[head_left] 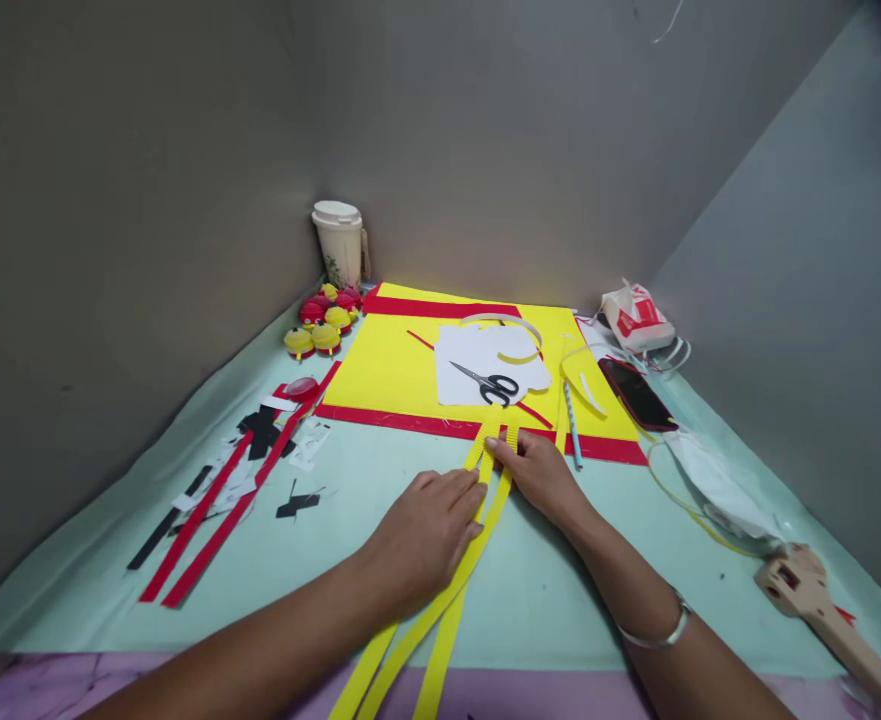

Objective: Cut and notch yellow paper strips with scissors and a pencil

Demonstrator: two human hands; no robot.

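Observation:
My right hand (537, 472) pinches the far ends of long yellow paper strips (451, 615) between thumb and fingers; their upper part has a ribbed texture. My left hand (429, 535) is closed over the same strips a little nearer to me, fingers together, its fingertips partly hidden. From both hands the strips run down past the table's front edge. Just beyond my right hand, black-handled scissors (498, 388) lie on white paper (455, 350), on top of a yellow sheet (380, 365) with red bands. A blue-white pencil (573, 430) lies to the right.
At left lie red strips (219, 540), black scraps (264, 432) and a red tape roll (302, 388). Several red-yellow paper balls (299, 343) sit near a lidded cup (341, 248). Rightward are a phone (639, 393), tissue pack (637, 316), white mask (717, 485) and beige glue gun (804, 585).

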